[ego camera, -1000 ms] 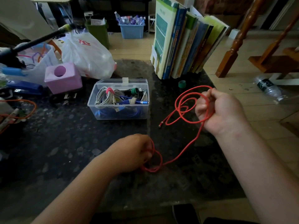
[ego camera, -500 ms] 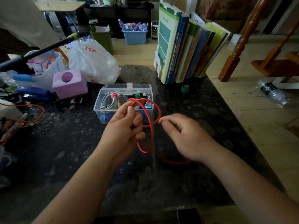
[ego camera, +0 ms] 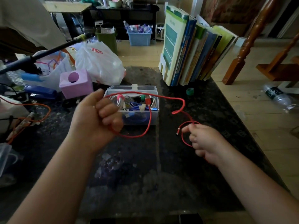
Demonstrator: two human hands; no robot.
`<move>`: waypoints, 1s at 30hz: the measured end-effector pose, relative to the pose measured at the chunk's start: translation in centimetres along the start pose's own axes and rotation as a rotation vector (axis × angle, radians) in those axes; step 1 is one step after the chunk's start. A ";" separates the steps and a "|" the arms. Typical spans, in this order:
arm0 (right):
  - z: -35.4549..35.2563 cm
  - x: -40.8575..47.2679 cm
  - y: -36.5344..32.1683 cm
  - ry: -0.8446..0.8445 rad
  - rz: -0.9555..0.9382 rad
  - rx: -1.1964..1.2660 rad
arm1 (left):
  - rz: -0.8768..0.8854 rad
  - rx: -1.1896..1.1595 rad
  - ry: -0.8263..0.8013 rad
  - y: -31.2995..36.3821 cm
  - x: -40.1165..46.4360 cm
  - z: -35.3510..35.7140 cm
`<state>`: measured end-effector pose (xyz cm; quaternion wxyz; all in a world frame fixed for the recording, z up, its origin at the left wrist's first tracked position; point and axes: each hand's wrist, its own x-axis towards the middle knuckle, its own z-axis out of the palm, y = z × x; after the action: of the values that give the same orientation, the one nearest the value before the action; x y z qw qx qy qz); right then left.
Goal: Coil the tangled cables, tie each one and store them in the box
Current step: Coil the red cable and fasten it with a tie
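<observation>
While its lower stretch vanishes behind the right hand, a thin red cable arcs before the clear plastic box of bundled cords; the left hand clenches one loop, right fingers pinching another.

Daylight entered from two o'clock, brightening the pale wooden floor; the dark speckled stone worktop stayed dim, edges bowed, hands slightly blurred.
</observation>
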<state>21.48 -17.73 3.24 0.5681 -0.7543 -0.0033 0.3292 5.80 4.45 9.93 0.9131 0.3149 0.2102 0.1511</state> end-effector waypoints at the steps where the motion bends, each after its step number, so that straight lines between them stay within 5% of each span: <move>1: -0.5 0.4 0.1 0.034 0.025 0.060 | -0.055 0.161 0.043 0.2 0.2 -0.2; 5: -0.9 1.4 0.6 0.066 0.022 0.012 | -0.059 0.557 0.081 -0.4 0.5 0.1; 10: -0.3 0.3 0.6 0.162 -0.185 -0.644 | -0.085 0.643 0.019 -1.9 0.1 1.2; 12: 0.5 -1.1 -0.5 0.196 -0.382 -0.483 | -0.117 0.673 -0.006 -2.6 0.1 1.6; 15: 1.9 -3.1 -2.2 -0.151 -0.409 0.073 | -0.140 0.679 -0.030 -3.2 0.0 2.1; 18: 2.6 -4.4 -2.4 -0.480 -0.214 0.016 | -0.131 0.603 -0.040 -2.8 -0.1 2.1; 26: -2.3 1.3 -1.2 0.164 -0.032 0.271 | 0.069 0.101 -0.274 0.5 -1.3 0.7; 30: -3.7 1.9 -0.4 0.361 -0.145 -0.314 | 0.127 0.056 -0.218 1.1 -1.2 0.6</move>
<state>24.95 -20.02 3.14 0.4573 -0.8777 -0.0070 0.1428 4.92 4.48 11.40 0.9100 0.3675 0.0935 0.1674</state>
